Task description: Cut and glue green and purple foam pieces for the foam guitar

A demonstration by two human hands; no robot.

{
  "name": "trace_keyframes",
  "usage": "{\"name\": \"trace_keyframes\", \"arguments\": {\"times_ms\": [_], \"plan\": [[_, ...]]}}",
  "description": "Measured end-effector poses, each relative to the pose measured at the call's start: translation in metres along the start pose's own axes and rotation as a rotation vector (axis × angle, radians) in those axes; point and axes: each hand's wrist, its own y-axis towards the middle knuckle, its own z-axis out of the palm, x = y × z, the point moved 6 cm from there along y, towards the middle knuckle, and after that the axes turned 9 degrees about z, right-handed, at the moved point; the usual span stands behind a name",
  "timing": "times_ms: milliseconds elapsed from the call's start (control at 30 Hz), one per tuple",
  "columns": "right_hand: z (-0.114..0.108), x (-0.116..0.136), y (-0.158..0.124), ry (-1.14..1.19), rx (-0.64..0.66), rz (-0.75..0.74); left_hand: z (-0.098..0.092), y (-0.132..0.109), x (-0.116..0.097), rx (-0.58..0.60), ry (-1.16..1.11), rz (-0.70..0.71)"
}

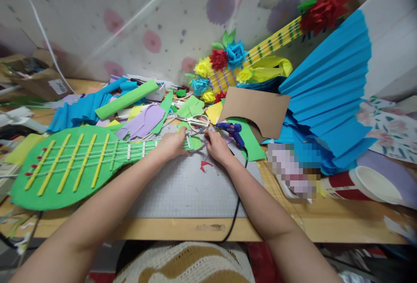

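Note:
A green paper lute [87, 144] with yellow bars, white strings and red-tipped pegs lies on the left, its neck reaching to the middle. My left hand [174, 144] is closed around the neck near its far end. My right hand [217, 146] is pinched just beyond that end, at a thin, curved purplish strip [198, 148]; the fingertips partly hide the strip. White-handled scissors [199, 121] lie right behind both hands. A blue glue gun [235, 133] rests behind my right hand, its black cord running to the table edge. Red paper scraps [205, 165] lie on the grey cutting mat [185, 191].
Coloured paper pieces [146, 120] are heaped behind the lute. Brown cardboard [256, 109] stands behind the glue gun. Against the wall leans a yellow flower-trimmed instrument [263, 46], beside a blue pleated paper fan [332, 91]. A paper cup [355, 185] lies at right, and a cardboard box [42, 78] at left.

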Motion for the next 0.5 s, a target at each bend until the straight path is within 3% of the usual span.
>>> {"name": "trace_keyframes", "arguments": {"times_ms": [233,500], "plan": [[0.004,-0.004,0.003,-0.017,0.008,0.013,-0.013,0.003,-0.005,-0.018,0.025,0.135],[0.001,-0.001,0.001,0.020,0.010,0.005,-0.024,0.009,0.005,-0.043,0.090,0.122]]}}
